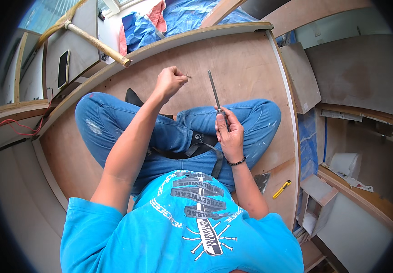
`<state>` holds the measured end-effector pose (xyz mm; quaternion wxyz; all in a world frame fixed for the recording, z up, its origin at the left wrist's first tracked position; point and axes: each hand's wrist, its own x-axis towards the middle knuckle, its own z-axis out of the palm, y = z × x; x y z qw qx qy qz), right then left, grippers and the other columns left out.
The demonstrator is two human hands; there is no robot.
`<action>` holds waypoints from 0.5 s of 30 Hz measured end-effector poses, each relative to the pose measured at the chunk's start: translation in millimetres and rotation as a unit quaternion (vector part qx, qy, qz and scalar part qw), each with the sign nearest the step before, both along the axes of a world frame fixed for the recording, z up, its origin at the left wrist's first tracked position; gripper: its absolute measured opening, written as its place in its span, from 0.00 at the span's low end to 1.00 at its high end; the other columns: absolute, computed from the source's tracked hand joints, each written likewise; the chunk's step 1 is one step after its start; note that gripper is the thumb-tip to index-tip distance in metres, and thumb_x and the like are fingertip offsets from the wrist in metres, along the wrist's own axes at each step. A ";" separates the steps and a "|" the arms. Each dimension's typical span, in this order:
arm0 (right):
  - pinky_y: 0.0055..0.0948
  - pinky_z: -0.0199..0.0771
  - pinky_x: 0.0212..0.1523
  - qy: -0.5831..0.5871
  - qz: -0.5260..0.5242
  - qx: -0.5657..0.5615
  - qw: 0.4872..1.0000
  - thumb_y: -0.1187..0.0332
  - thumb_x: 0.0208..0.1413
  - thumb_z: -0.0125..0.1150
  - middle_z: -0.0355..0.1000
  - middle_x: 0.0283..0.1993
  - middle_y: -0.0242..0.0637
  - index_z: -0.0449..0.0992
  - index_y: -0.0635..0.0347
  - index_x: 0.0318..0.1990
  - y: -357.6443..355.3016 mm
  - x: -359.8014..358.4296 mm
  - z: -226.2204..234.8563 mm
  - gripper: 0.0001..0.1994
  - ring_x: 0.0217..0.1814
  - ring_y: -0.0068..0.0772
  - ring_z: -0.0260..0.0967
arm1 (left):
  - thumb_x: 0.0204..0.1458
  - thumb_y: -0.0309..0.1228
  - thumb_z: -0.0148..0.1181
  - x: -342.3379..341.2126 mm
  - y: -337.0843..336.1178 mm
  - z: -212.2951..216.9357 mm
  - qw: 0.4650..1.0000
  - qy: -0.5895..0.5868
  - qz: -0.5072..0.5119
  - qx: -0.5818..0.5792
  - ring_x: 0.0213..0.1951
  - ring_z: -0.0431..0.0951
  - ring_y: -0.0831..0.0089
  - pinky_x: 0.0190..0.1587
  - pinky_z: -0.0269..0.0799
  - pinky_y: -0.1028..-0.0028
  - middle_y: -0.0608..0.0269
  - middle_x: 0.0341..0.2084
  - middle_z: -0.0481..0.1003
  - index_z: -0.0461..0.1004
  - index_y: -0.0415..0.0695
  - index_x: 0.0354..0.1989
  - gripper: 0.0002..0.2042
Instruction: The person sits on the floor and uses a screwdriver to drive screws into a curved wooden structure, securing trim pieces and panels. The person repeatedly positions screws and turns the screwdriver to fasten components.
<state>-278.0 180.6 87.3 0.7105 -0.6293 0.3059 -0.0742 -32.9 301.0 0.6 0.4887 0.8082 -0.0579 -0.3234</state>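
My right hand [229,132] is closed round the handle of a screwdriver [213,88], its long dark shaft pointing up and away from me. Between the fingertips of my left hand [171,83] is a small thin piece like a screw [188,76], too small to make out fully. The screwdriver's tip stands apart from it, off to the right. Both hands are above my crossed legs in blue jeans [114,123], where I sit on a brown wooden panel [246,59] with a raised edge.
A yellow utility knife [282,189] lies by my right elbow, near a dark flat blade [262,182]. At the left are a phone [63,68], a wooden stick [97,44] and red wire [21,127]. Blue sheeting [178,20] lies beyond the far edge; a small wooden box [317,204] stands right.
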 end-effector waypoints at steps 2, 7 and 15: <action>0.20 0.67 0.32 0.011 0.004 -0.064 0.998 0.57 0.68 0.64 0.73 0.32 0.27 0.78 0.65 0.57 -2.0 -5.3 -3.4 0.21 0.32 0.15 0.65 | 0.55 0.21 0.70 0.2 -2.6 39.6 0.959 0.094 0.076 -0.256 0.36 0.81 0.73 0.39 0.77 0.76 0.61 0.35 0.79 0.76 0.33 0.47 0.13; 0.19 0.67 0.36 -0.007 0.039 -0.167 0.985 0.60 0.67 0.66 0.74 0.35 0.28 0.79 0.63 0.58 3.3 3.2 17.1 0.19 0.35 0.15 0.66 | 0.64 0.27 0.63 -7.4 18.9 104.9 0.899 0.225 0.083 -0.366 0.47 0.82 0.69 0.55 0.79 0.69 0.58 0.43 0.81 0.75 0.37 0.57 0.15; 0.27 0.75 0.39 -0.004 0.041 -0.219 0.975 0.61 0.64 0.69 0.79 0.35 0.37 0.80 0.63 0.55 15.9 18.0 27.0 0.18 0.36 0.24 0.73 | 0.64 0.30 0.63 -28.1 28.9 107.9 0.862 0.241 0.079 -0.439 0.52 0.83 0.62 0.58 0.80 0.64 0.53 0.45 0.81 0.76 0.37 0.53 0.13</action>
